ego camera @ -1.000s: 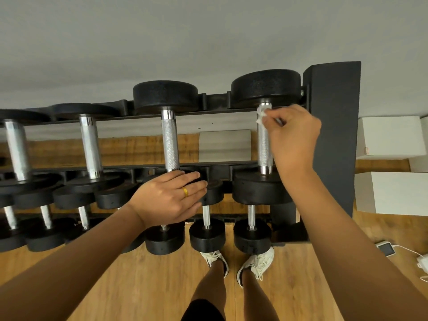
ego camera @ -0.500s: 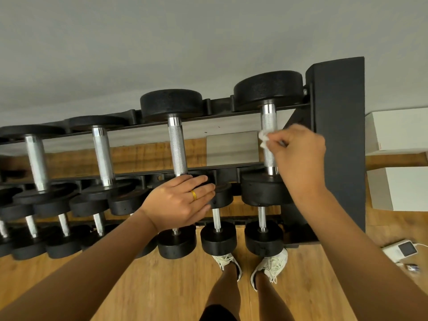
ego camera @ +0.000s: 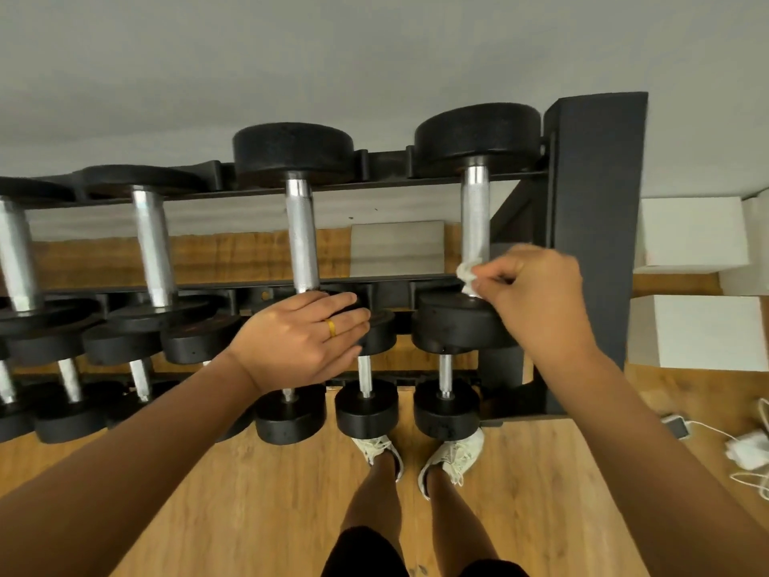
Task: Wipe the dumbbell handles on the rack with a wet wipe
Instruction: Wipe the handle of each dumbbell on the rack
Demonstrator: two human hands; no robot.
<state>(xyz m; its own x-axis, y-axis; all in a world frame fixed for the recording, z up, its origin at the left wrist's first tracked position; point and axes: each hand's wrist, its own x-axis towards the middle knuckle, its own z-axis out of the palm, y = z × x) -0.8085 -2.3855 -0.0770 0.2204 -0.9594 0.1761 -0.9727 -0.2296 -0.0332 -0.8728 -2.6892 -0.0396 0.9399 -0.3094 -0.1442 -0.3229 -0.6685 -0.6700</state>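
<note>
1. Right hand (ego camera: 537, 301) has the wet wipe (ego camera: 468, 276) bunched up & pinched btw thumb and fingertips. It's pressed on the near end of the end handle (ego camera: 474, 214), right where the bar meets the front weight head (ego camera: 457, 322).
2. Left hand (ego camera: 303, 339) lies flat, fingers straight, gripping nothing, palm on the front of the next dumbbell over. That one's bar, the second handle (ego camera: 301, 235), runs away from just past its fingertips.
3. Rack (ego camera: 595, 243) post stands just beyond the right hand on the outer side. More handles sit out past the left hand; can't tell which are done.
4. Handling, imo: the wipe is soft, light and damp, so it'll prob snag or roll up on the knurling. Better to wrap it round the bar than dab.
5. The dumbbells look heavy & rigid and sit in cradles, so no need to lift. Wet chrome = slippery tho.
</note>
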